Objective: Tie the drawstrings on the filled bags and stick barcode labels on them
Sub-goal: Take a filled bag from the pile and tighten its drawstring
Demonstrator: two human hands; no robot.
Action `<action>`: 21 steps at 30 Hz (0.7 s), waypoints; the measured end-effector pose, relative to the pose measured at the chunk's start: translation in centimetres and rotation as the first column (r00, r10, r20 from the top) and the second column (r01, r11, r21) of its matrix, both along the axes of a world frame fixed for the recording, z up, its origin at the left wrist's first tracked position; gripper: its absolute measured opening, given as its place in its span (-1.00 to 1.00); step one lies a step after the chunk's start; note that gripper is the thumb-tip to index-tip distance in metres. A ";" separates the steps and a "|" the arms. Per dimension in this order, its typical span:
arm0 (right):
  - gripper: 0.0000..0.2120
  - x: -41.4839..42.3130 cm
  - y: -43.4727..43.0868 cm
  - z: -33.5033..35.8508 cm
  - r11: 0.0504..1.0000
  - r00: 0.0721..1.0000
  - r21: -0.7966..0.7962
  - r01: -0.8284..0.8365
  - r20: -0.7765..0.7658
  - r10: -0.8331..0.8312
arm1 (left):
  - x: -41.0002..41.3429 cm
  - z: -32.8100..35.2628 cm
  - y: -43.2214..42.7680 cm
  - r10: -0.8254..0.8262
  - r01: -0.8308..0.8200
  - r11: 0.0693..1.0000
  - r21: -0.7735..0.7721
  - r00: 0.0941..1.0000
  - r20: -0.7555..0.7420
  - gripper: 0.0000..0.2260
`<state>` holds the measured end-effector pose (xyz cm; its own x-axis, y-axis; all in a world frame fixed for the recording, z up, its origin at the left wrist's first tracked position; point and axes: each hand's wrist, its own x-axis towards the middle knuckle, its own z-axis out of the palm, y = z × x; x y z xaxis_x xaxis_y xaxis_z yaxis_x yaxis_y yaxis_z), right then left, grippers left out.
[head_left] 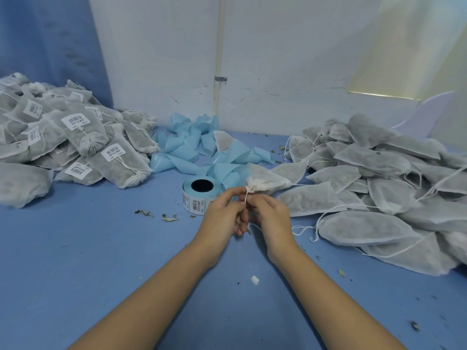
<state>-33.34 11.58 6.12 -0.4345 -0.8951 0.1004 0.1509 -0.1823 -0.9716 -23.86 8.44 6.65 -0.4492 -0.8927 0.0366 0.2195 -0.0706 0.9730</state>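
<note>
A filled white mesh bag [270,179] lies at the table's centre with its gathered neck pointing toward me. My left hand [223,210] and my right hand [269,213] meet just below that neck, and both pinch its white drawstring [246,197] between fingertips. A loose end of string trails down under my right hand. The roll of barcode labels [199,195] on blue backing stands just left of my left hand.
A pile of tied, labelled bags [75,142] fills the left side. Many filled bags without labels [379,188] are heaped on the right, with loose strings. Crumpled blue backing strips [192,147] lie at the back by the wall. Dried leaf bits dot the blue table [88,248].
</note>
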 end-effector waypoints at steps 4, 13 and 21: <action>-0.80 -0.1 0.1 0.3 0.998 0.990 -0.005 -0.070 0.122 0.070 | 0.1 -0.1 -0.2 0.005 -0.004 0.999 -0.046 1.000 0.024 -0.71; -0.87 -1.0 -0.4 0.3 0.999 0.948 0.028 -0.037 0.318 0.026 | 0.2 -0.4 -1.1 0.065 -0.038 0.977 -0.210 0.990 0.123 -0.69; -0.90 -1.3 -0.4 0.6 0.997 0.917 0.052 -0.052 0.398 0.027 | 0.5 -1.1 -2.0 0.112 -0.056 0.964 -0.261 0.972 0.207 -0.76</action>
